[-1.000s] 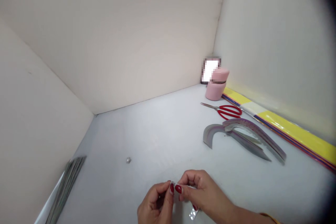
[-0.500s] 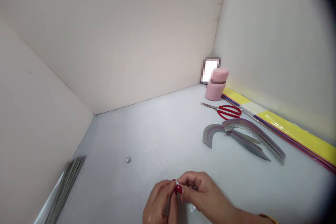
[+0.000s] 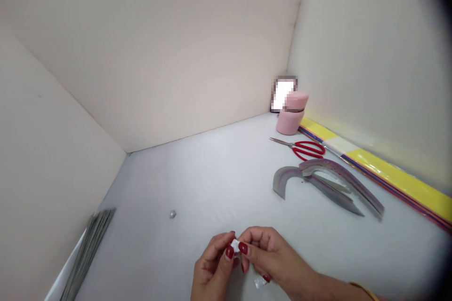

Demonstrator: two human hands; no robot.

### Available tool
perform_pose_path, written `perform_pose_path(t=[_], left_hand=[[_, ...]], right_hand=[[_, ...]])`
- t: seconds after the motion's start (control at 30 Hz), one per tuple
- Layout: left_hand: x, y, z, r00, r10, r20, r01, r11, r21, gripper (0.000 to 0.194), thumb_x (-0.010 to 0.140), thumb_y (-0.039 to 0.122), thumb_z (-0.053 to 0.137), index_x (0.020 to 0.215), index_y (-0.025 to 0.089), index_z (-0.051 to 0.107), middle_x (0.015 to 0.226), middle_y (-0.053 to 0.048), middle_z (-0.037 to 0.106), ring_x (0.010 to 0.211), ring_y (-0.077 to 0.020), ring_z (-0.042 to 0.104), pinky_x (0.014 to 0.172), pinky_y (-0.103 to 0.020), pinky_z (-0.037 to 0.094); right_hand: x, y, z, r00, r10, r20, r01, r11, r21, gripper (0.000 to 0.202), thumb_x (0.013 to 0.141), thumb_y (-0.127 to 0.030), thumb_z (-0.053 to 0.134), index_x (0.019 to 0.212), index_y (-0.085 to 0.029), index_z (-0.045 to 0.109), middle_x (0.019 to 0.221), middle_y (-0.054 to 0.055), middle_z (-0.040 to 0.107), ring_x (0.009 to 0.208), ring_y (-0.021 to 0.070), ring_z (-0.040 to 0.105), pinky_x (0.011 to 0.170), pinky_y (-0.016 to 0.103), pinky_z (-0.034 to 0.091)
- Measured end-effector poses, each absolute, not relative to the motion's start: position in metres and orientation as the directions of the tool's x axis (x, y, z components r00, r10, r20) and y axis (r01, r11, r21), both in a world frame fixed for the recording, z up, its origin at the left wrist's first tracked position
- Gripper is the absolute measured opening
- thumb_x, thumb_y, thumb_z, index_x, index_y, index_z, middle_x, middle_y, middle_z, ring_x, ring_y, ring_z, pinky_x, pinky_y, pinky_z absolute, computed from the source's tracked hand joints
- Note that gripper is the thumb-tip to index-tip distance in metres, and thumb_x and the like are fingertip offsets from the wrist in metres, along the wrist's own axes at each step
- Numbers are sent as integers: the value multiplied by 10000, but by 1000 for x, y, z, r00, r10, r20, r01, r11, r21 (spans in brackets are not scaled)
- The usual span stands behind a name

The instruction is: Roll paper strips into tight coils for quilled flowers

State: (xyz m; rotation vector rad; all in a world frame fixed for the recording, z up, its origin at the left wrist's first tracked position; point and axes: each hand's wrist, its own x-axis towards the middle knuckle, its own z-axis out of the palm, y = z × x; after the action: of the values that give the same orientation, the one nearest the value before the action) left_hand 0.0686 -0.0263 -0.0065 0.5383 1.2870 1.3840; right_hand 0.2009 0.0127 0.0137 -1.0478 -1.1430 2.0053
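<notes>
Near the front of the table, my left hand (image 3: 213,265) and my right hand (image 3: 271,256) meet, both closed in a pinch. Between their fingertips is a small, crumpled, shiny silver-white piece of foil (image 3: 235,245). A second bit of foil (image 3: 260,283) shows below my right hand, by a curled finger; I cannot tell whether it is gripped or lies on the table. Farther off to the left sits a small silvery ball (image 3: 173,214), apart from both hands.
Red-handled scissors (image 3: 307,149) lie at the right, behind curved grey-purple strips (image 3: 328,183). A pink container (image 3: 291,115) stands in the back corner before a blurred bright screen (image 3: 280,94). Yellow-topped flat packs (image 3: 384,169) line the right wall. Thin grey-green rods (image 3: 88,254) lie at left.
My left thumb has come up onto the foil, and more of the foil shows between the fingertips. Both hands have risen slightly. The things on the table have not moved.
</notes>
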Motion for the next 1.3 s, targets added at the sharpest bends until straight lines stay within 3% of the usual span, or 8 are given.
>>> perform_pose_path(t=[0.2, 0.4, 0.6, 0.97, 1.17, 1.3], left_hand=[[65, -25, -7, -168, 929, -329, -389, 244, 888, 276, 534, 459, 770, 726, 260, 771, 841, -60, 723, 843, -210, 637, 770, -267, 492], [63, -24, -8, -157, 936, -314, -374, 238, 897, 264, 535, 425, 783, 713, 230, 767, 877, -91, 754, 895, -241, 648, 839, -311, 472], [64, -25, -6, -140, 945, -295, -355, 230, 906, 339, 569, 457, 754, 806, 214, 760, 982, -120, 733, 959, -277, 638, 892, -384, 443], [59, -23, -5, -80, 947, -312, -325, 271, 906, 315, 614, 465, 723, 800, 214, 756, 959, -109, 741, 933, -264, 641, 880, -369, 436], [56, -22, -1, -58, 958, -280, -284, 253, 925, 286, 641, 434, 714, 799, 198, 748, 948, -108, 743, 926, -251, 645, 859, -333, 448], [54, -23, -1, -28, 977, -214, -186, 205, 961, 248, 709, 416, 656, 822, 209, 733, 939, -90, 744, 900, -229, 657, 822, -296, 475]], right_hand=[[199, 13, 12, -532, 778, -333, -154, -477, -866, 334, 686, -449, 659, 652, -136, 548, 520, -40, 543, 357, 24, 288, 375, 173, 227], [199, 13, 12, -464, 802, -376, -44, -445, -895, 316, 684, -424, 669, 635, -135, 551, 514, -41, 540, 384, 33, 320, 382, 165, 260], [200, 13, 13, -491, 797, -351, -65, -435, -898, 326, 688, -441, 660, 620, -143, 547, 521, -43, 539, 387, 37, 316, 389, 172, 265], [203, 14, 15, -450, 795, -407, -2, -457, -889, 282, 730, -422, 609, 696, -143, 578, 507, -49, 528, 388, 40, 301, 386, 169, 238], [202, 16, 21, -453, 797, -400, 0, -449, -894, 282, 697, -426, 641, 639, -160, 565, 490, -62, 496, 411, 52, 295, 400, 185, 189], [202, 17, 23, -448, 817, -363, -1, -407, -914, 215, 720, -351, 628, 633, -159, 586, 480, -64, 474, 461, 69, 354, 461, 197, 245]])
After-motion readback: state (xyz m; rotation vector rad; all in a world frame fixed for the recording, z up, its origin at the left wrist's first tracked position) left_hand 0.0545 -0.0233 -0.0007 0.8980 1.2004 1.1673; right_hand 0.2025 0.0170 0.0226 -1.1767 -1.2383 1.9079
